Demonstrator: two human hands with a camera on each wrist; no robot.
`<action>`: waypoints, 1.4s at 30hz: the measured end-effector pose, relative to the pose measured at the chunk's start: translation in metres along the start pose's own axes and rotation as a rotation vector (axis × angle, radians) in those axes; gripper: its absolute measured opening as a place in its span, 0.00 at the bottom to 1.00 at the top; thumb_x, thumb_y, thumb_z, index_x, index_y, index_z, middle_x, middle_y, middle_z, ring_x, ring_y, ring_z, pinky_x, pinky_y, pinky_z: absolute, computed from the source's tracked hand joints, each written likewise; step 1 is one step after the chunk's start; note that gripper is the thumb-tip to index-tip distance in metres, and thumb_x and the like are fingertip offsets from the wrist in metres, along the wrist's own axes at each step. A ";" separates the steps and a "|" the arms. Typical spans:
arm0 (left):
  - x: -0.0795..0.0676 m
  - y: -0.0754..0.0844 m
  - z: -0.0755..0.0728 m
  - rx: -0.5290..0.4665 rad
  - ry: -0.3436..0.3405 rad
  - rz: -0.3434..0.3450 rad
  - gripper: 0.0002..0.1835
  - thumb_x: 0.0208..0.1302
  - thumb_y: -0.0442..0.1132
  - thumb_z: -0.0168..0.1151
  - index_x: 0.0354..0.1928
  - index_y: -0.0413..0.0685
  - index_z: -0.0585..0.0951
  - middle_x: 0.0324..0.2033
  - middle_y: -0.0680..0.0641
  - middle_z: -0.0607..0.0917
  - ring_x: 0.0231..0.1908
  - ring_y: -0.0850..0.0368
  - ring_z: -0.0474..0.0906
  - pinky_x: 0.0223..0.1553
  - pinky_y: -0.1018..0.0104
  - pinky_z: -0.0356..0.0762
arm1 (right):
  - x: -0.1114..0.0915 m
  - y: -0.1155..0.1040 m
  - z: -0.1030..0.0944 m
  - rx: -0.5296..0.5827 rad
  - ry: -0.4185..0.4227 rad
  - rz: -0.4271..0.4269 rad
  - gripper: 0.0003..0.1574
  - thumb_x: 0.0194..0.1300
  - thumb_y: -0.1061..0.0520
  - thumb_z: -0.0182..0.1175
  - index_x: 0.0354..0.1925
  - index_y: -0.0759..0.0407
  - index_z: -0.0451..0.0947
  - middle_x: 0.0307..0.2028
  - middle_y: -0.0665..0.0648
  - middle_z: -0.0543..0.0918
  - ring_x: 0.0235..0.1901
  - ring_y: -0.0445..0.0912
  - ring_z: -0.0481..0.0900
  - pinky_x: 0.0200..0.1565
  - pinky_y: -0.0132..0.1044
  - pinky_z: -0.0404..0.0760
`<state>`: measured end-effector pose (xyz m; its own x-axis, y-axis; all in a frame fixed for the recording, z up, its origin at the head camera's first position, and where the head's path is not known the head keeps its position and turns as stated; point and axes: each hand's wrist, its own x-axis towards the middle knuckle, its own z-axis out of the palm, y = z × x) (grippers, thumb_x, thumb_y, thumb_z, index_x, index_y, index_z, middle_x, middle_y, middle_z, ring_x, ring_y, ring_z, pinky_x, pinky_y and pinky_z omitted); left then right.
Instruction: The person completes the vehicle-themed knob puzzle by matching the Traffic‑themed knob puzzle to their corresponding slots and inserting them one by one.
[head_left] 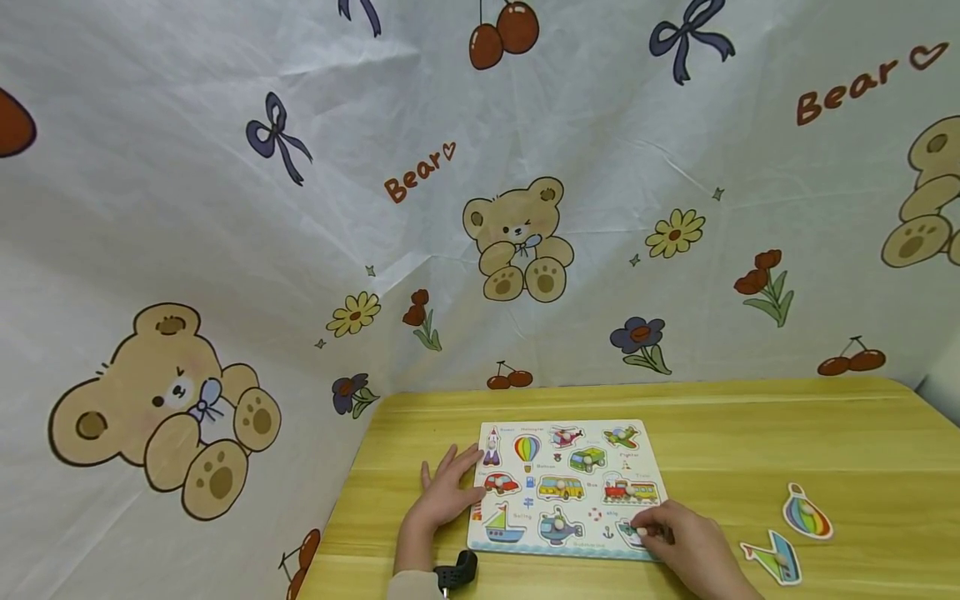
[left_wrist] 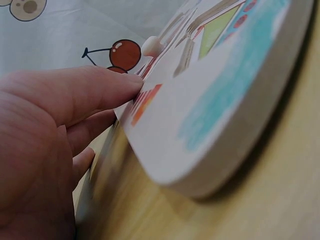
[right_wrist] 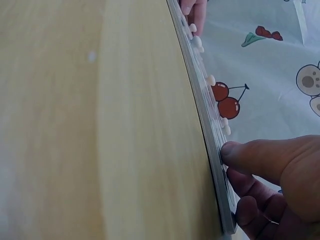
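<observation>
A white wooden peg puzzle board (head_left: 525,518) with vehicle pictures lies on the table. My right hand (head_left: 686,542) is at its lower right corner, pinching the small ship puzzle piece (head_left: 632,533) at the ship picture. In the right wrist view, the thumb (right_wrist: 250,156) and curled fingers meet at the board's edge, and the piece is mostly hidden. On the board's left edge rests my left hand (head_left: 442,496), fingers spread. Its thumb (left_wrist: 110,90) touches the board's top near the red-orange printed mark in the left wrist view.
To the right of the board lie a loose hot-air balloon piece (head_left: 807,512) and a loose sailboat piece (head_left: 780,560). White knobs (right_wrist: 211,80) stick up from the board. Behind the wooden table (head_left: 750,433) hangs a bear-print cloth (head_left: 585,333).
</observation>
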<state>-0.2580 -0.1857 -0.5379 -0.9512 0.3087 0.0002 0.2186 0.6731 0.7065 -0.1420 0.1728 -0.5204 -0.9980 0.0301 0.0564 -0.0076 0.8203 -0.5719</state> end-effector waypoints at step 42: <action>0.002 -0.004 0.001 0.012 -0.009 0.012 0.34 0.63 0.45 0.67 0.72 0.53 0.71 0.75 0.50 0.66 0.78 0.37 0.45 0.68 0.26 0.16 | -0.001 0.009 -0.011 0.099 -0.011 0.034 0.10 0.57 0.58 0.71 0.38 0.44 0.86 0.31 0.45 0.78 0.25 0.35 0.65 0.28 0.29 0.65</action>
<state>-0.2603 -0.1873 -0.5416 -0.9465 0.3226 0.0023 0.2326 0.6774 0.6979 -0.1403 0.1860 -0.5165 -0.9984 0.0502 0.0274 0.0202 0.7585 -0.6514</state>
